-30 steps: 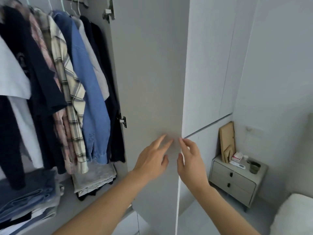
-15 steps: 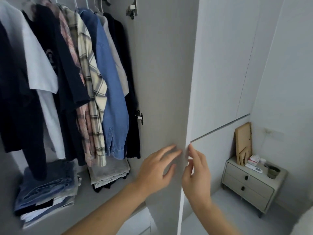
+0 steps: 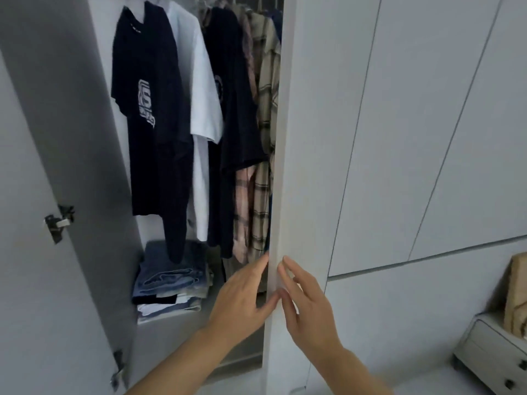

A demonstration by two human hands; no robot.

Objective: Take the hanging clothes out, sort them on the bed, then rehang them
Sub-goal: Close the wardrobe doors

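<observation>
The wardrobe holds hanging clothes: a navy printed T-shirt (image 3: 148,109), a white T-shirt (image 3: 204,89), a second dark T-shirt (image 3: 236,109), a pink plaid shirt (image 3: 242,212) and a beige plaid shirt (image 3: 266,109). The right wardrobe door (image 3: 302,138) stands edge-on and hides the clothes further right. My left hand (image 3: 242,297) lies on the door's inner side, fingers straight at its edge. On the outer side my right hand (image 3: 305,303) touches the same edge with straight fingers.
The left door (image 3: 37,195) is swung open with its hinges showing. A stack of folded jeans and tops (image 3: 171,280) sits on the wardrobe shelf. A pale nightstand (image 3: 496,354) with a brown board on it stands at the lower right.
The view has swung left, so more of the wardrobe's left side shows. The right door now appears edge-on, covering the blue shirt. Both hands have stayed at the door's edge.
</observation>
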